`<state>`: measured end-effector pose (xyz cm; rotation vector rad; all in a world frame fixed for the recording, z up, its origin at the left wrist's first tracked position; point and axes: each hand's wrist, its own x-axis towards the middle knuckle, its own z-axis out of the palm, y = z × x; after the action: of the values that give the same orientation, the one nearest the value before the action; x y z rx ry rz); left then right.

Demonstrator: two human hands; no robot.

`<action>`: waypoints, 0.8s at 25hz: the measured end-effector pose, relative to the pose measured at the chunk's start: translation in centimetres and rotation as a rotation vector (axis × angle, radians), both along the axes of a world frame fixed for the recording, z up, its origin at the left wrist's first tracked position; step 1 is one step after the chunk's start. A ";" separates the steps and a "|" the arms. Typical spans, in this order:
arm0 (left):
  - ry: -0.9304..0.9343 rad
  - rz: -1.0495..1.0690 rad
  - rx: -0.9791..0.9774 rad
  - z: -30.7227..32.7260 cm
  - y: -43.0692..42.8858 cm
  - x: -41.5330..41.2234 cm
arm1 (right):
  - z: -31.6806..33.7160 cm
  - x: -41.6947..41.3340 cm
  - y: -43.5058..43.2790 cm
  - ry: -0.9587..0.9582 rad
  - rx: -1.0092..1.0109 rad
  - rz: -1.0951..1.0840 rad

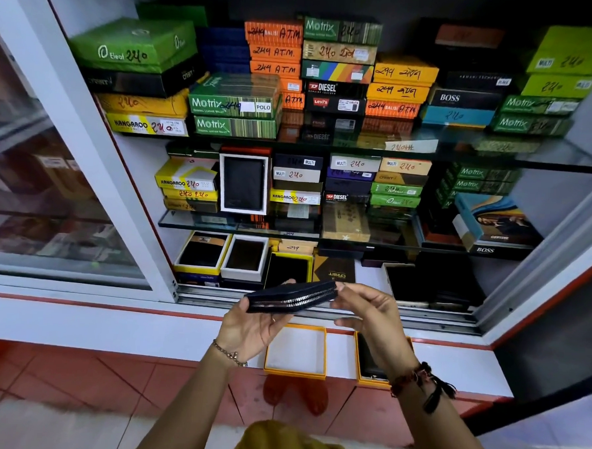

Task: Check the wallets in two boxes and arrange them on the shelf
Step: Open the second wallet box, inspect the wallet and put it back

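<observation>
A dark zip wallet (292,298) is held edge-up in front of the cabinet, its two silver zippers facing me. My left hand (248,328) cups it from below at its left end. My right hand (372,317) pinches its right end by the zipper. Below the hands, on the white ledge (111,328), stands an open orange-rimmed box (296,351) with a white, empty inside. To its right a second orange box (366,365) holds a dark wallet and is partly hidden by my right wrist.
The open cabinet has two glass shelves (548,158) packed with stacked wallet boxes. The bottom level holds open display boxes (245,257) with dark wallets. A sliding glass door (50,177) covers the left side. The sliding track (420,320) runs along the front. Red tile floor lies below.
</observation>
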<state>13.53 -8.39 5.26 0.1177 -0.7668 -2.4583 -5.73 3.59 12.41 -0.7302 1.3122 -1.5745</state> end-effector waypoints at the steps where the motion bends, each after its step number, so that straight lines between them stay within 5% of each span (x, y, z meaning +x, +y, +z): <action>1: 0.036 -0.056 0.019 0.1 0.2 -0.3 | -0.1 0.3 -0.1 0.017 0.010 0.023; 10: 0.102 -0.317 0.081 -0.4 0.3 -0.3 | -0.1 1.7 -0.1 0.155 0.004 0.091; 20: 0.052 -0.229 0.036 -1.4 -1.3 2.6 | 1.9 -0.3 1.3 0.119 -0.206 0.048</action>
<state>16.10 -9.73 3.84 -0.0224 -0.7497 -2.6808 -6.02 4.85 14.29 -0.9891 1.2185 -1.6646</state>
